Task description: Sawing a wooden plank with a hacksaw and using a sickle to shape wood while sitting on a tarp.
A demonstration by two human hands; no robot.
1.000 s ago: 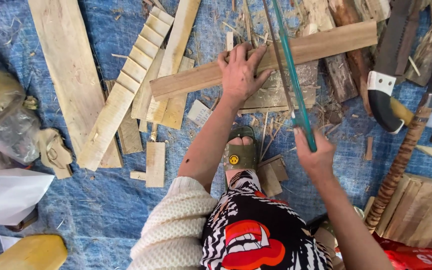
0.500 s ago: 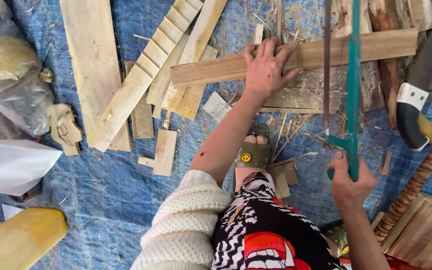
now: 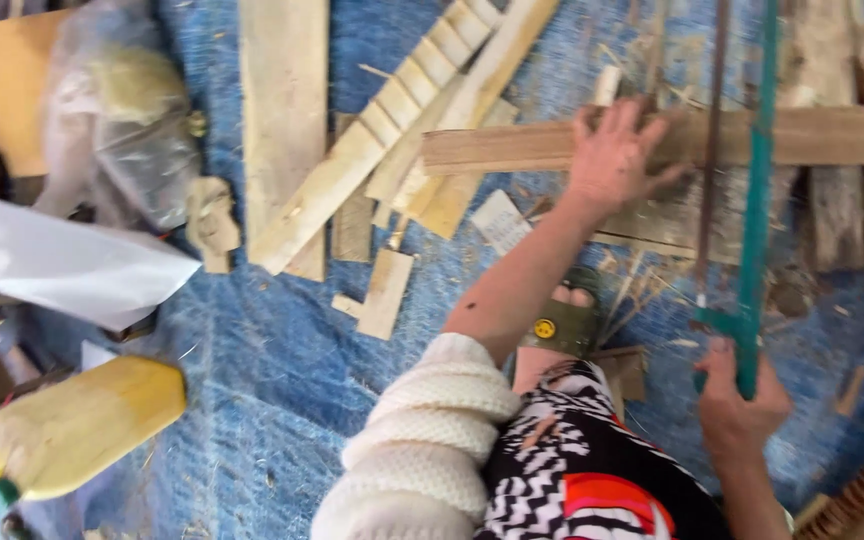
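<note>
My left hand presses flat on a long wooden batten that lies crosswise over other wood on the blue tarpaulin. My right hand grips the handle of a green-framed hacksaw, which stands nearly upright across the batten to the right of my left hand. Its thin dark blade runs parallel to the green frame. My foot in a green sandal rests just below the batten.
Loose planks and offcuts lie at the top centre. To the left sit a clear plastic bag, white sheet and yellow bottle. More wood is stacked along the right edge.
The view has swung left, so everything sits further right. The saw has turned from slanted to nearly upright over the batten. My left hand stays on the batten.
</note>
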